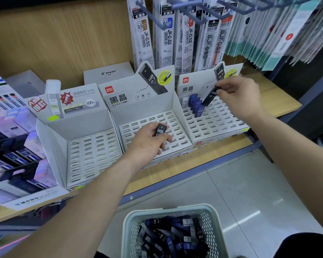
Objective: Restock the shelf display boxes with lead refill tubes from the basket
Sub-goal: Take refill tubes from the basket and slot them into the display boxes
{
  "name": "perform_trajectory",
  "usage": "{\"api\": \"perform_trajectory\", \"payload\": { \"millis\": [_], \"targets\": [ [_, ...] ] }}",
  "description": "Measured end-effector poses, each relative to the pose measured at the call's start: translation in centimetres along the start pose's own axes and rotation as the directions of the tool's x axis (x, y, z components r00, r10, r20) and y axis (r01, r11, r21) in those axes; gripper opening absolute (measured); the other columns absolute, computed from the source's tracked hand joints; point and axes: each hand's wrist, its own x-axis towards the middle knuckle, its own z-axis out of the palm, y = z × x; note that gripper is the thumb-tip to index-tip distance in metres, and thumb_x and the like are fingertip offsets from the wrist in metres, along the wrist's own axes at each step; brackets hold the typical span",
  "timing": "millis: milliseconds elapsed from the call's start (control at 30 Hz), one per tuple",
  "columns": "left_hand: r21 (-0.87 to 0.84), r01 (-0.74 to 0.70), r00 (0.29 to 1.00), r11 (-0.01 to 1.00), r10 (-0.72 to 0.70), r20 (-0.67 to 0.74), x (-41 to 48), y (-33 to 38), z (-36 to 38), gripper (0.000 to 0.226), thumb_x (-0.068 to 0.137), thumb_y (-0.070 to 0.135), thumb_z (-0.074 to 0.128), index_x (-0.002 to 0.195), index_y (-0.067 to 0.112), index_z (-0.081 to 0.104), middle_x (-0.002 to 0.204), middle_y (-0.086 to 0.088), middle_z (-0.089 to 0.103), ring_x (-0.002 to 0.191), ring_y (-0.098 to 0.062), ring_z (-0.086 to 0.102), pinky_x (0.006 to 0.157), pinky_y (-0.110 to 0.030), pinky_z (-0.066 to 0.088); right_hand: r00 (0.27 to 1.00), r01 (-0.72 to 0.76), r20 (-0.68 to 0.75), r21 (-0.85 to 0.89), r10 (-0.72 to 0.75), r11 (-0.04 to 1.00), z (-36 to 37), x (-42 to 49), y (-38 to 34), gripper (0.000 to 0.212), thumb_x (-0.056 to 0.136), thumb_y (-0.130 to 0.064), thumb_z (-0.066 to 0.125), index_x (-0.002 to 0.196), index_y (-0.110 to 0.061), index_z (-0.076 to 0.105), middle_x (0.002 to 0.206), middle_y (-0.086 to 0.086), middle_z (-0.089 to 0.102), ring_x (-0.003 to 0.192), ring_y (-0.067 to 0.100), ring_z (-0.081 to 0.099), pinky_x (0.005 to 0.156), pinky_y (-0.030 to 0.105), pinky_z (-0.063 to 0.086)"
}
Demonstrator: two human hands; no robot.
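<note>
Three white slotted display boxes stand on the wooden shelf: a left box (93,155), a middle box (177,118) and a right box (224,118). My left hand (147,144) grips a black HB lead tube (159,130) over the middle box's slots. My right hand (239,95) pinches the top of another black tube (210,97), tilted, its lower end at the right box's back rows. Several blue tubes (196,106) stand in that box's back left slots. A pale mesh basket (211,215) on the floor holds several loose black and blue tubes (173,237).
Pen refill packs (186,38) hang on hooks above the boxes. A grey Pilot box (108,72) sits behind the left box. Eraser and lead displays (17,146) crowd the shelf's left end. The shelf's front edge (194,175) runs diagonally; grey floor tiles lie below.
</note>
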Motion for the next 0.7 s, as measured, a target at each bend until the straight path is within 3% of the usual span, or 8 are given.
{"api": "perform_trajectory", "payload": {
  "millis": [67,167,300,500,667,700],
  "targets": [
    [0.014,-0.008,1.0,1.0,0.008,0.007,0.0,-0.1,0.1,0.022,0.101,0.004,0.05,0.117,0.015,0.061,0.089,0.002,0.073,0.066,-0.012,0.054,0.063,-0.025,0.048,0.999,0.013,0.041,-0.041,-0.011,0.999,0.6,0.1,0.5,0.017,0.092,-0.004,0.066,0.105,-0.013,0.073,0.091,0.0,0.069,0.072,-0.007,0.061,0.074,0.002,0.046],
    [0.008,-0.024,1.0,1.0,0.024,0.013,-0.2,-0.2,0.0,0.022,0.102,0.004,0.05,0.117,0.014,0.063,0.091,0.0,0.075,0.07,-0.014,0.059,0.068,-0.028,0.052,0.998,0.017,0.061,-0.061,-0.013,0.998,1.4,0.4,0.9,0.017,0.092,-0.005,0.065,0.104,-0.015,0.073,0.093,-0.001,0.069,0.08,0.006,0.064,0.084,0.017,0.052],
    [-0.02,-0.041,0.999,0.999,0.041,0.01,-0.4,0.0,-0.2,0.022,0.102,0.007,0.052,0.115,0.018,0.065,0.098,-0.002,0.076,0.073,-0.015,0.066,0.073,-0.034,0.055,0.997,0.023,0.076,-0.09,-0.016,0.996,1.8,0.9,0.9,0.018,0.093,-0.005,0.064,0.106,-0.013,0.073,0.095,0.0,0.07,0.085,0.011,0.065,0.081,0.011,0.047],
    [-0.003,-0.052,0.999,0.999,0.052,0.011,-0.8,0.3,-0.4,0.023,0.104,0.015,0.051,0.116,0.029,0.064,0.099,0.003,0.076,0.08,-0.014,0.07,0.08,-0.038,0.06,0.981,0.178,0.111,-0.224,-0.156,0.958,2.0,1.5,1.0,0.02,0.094,-0.005,0.063,0.109,-0.011,0.074,0.105,0.006,0.072,0.085,0.016,0.065,0.088,0.021,0.046],
    [-0.015,-0.04,0.999,0.999,0.04,0.021,-0.6,0.1,-0.4,0.023,0.103,0.009,0.05,0.118,0.022,0.062,0.103,0.0,0.076,0.086,-0.016,0.072,0.08,-0.036,0.061,0.967,0.246,0.133,-0.291,-0.216,0.925,2.4,2.1,1.4,0.023,0.093,-0.002,0.063,0.11,-0.01,0.075,0.109,0.01,0.072,0.094,0.026,0.066,0.085,0.004,0.031],
    [-0.015,-0.034,0.999,0.999,0.034,0.022,-0.5,0.0,-0.3,0.025,0.103,0.006,0.049,0.119,0.02,0.062,0.105,-0.002,0.075,0.088,-0.016,0.072,0.082,-0.035,0.061,0.962,0.267,0.141,-0.303,-0.234,0.915,2.5,2.0,1.4,0.023,0.093,-0.002,0.062,0.111,-0.009,0.075,0.109,0.011,0.072,0.096,0.027,0.066,0.087,0.007,0.031]
  ]
}}
